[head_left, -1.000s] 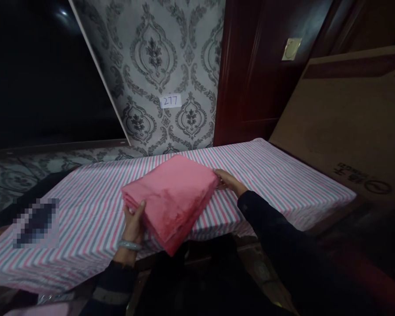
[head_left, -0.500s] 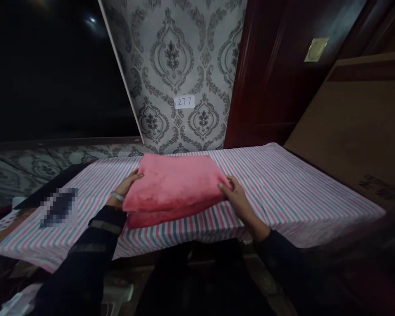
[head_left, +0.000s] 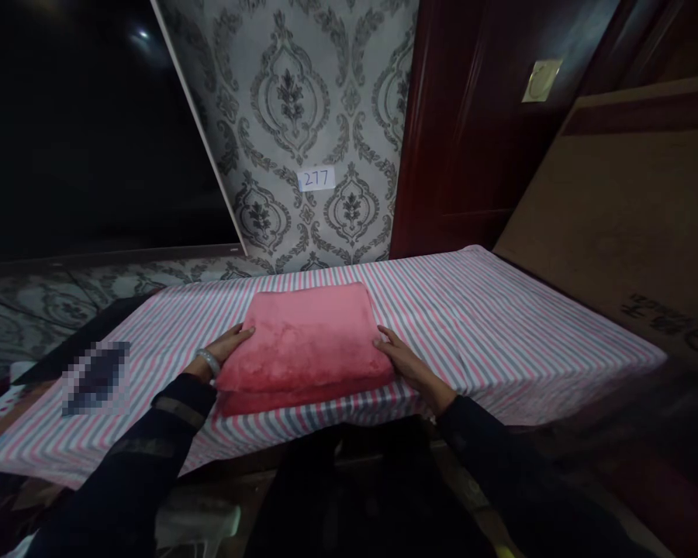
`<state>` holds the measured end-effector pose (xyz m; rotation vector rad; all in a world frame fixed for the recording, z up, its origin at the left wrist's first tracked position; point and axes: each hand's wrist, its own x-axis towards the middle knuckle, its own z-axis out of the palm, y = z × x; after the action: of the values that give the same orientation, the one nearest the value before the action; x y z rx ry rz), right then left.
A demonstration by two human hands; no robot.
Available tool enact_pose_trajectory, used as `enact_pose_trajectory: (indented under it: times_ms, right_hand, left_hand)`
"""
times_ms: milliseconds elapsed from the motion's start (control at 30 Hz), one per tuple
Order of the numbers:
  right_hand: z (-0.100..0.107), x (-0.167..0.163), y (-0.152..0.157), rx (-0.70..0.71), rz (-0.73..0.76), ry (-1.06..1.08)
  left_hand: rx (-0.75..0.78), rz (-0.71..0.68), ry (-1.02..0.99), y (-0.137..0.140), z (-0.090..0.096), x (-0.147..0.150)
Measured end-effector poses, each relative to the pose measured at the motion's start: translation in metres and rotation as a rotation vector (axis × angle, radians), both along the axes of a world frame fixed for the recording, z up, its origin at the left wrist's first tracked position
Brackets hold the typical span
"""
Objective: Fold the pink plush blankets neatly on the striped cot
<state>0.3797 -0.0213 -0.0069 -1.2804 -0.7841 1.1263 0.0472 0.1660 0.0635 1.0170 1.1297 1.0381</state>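
**Folded pink blanket flanked by two hands on a striped surface**

Patterned grey damask wallpaper (head_left: 302,116) fills the background, bearing a small white label (head_left: 316,179) marked "277"; a dark red wooden door (head_left: 459,132) stands to its right, and a large sheet of brown cardboard (head_left: 622,225) leans at the far right. Below these lies the surface (head_left: 500,318), covered in a cloth striped pink, grey and white. Near its front edge, roughly at the centre of the view, rests the pink blanket (head_left: 305,337), folded into a thick rectangular stack lying flat (its lower layers show as a darker band along the front).

At the blanket's left edge lies the left hand (head_left: 224,349), fingers extended flat against the fabric; this grip is wide and encloses nothing. A pale bracelet (head_left: 208,361) circles that wrist above a dark sleeve. At the blanket's right edge the right hand (head_left: 404,358) likewise rests with fingers spread against the side of the stack, its grip also wide, pressing rather than clasping.
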Motion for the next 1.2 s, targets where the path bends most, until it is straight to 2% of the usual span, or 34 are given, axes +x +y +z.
enact_pose_trajectory:
  times_ms: [67, 167, 233, 333, 400, 467, 533, 600, 700, 767, 833, 900, 1033, 1200]
  right_hand:
    - [-0.003, 0.005, 0.004, -0.033, 0.014, -0.062]
    - [0.003, 0.023, 0.015, -0.115, -0.062, -0.308]
    - [0.018, 0.032, 0.033, -0.03, -0.122, -0.519]
    - [0.051, 0.025, 0.076, 0.143, -0.053, -0.755]
    - [0.07, 0.008, 0.106, 0.158, 0.032, -0.91]
    - [0.078, -0.011, 0.13, 0.082, 0.063, -1.086]
    - [0.073, -0.025, 0.144, -0.045, 0.034, -1.246]
    - [0.056, -0.031, 0.149, -0.125, -0.005, -1.366]
    - [0.022, -0.031, 0.146, -0.119, -0.056, -1.493]
    - [0.004, -0.028, 0.145, -0.107, -0.087, -1.541]
    - [-0.006, -0.026, 0.146, -0.113, -0.102, -1.571]
    - [-0.011, -0.024, 0.148, -0.114, -0.104, -1.594]
    - [-0.011, -0.025, 0.15, -0.096, -0.119, -1.583]
    - [-0.007, -0.027, 0.153, -0.039, -0.134, -1.465]
  left_hand:
    - [-0.008, 0.014, 0.025, 0.002, -0.003, -0.004]
    - [0.036, 0.062, 0.185, 0.016, 0.002, -0.006]
    - [0.137, 0.069, 0.353, 0.03, 0.015, 0.0]
    - [0.355, -0.007, 0.541, 0.052, 0.038, 0.023]
    - [0.417, -0.031, 0.56, 0.061, 0.046, 0.045]
    - [0.457, -0.041, 0.584, 0.065, 0.042, 0.065]
    - [0.488, -0.061, 0.662, 0.062, 0.027, 0.079]
    - [0.527, -0.077, 0.781, 0.057, 0.005, 0.085]
    - [0.548, -0.106, 1.012, 0.053, -0.025, 0.084]
    - [0.521, -0.178, 1.224, 0.054, -0.036, 0.082]
    - [0.506, -0.253, 1.406, 0.056, -0.039, 0.08]
    - [0.534, -0.268, 1.505, 0.058, -0.04, 0.08]
    - [0.588, -0.23, 1.584, 0.056, -0.039, 0.083]
    - [0.598, -0.213, 1.609, 0.054, -0.036, 0.085]
